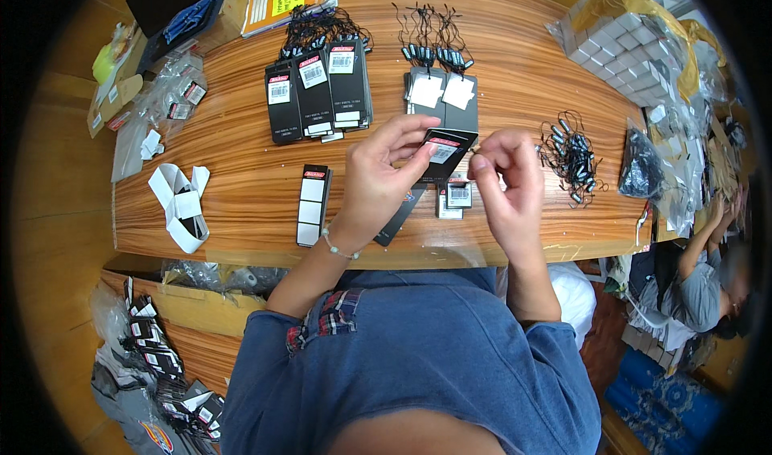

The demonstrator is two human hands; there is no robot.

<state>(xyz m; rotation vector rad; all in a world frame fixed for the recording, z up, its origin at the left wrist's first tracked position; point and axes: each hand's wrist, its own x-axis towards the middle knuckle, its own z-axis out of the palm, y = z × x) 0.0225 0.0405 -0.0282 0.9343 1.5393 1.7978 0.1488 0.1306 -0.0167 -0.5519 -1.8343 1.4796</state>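
Note:
My left hand (384,172) grips a black hang tag (444,152) with a white barcode sticker, its thumb across the face. Close beside the tag's right edge, my right hand (513,193) is closed in a pinch; whatever lies between those fingertips is too small to make out. Below the held tag, small white-and-black labels (459,195) lie on the table next to a dark card (400,217) partly covered by my left hand. Just beyond my hands are two rows of black tags (461,117) with blank white squares, their black strings (438,32) stretched away from me.
Stacked black hang tags (316,93) with strings sit far left of centre. A strip of white labels (312,214) and a curled white band (170,201) lie nearer. Loose black strings (571,159) are heaped right, before bagged small white boxes (623,49). Another person (696,286) sits far right.

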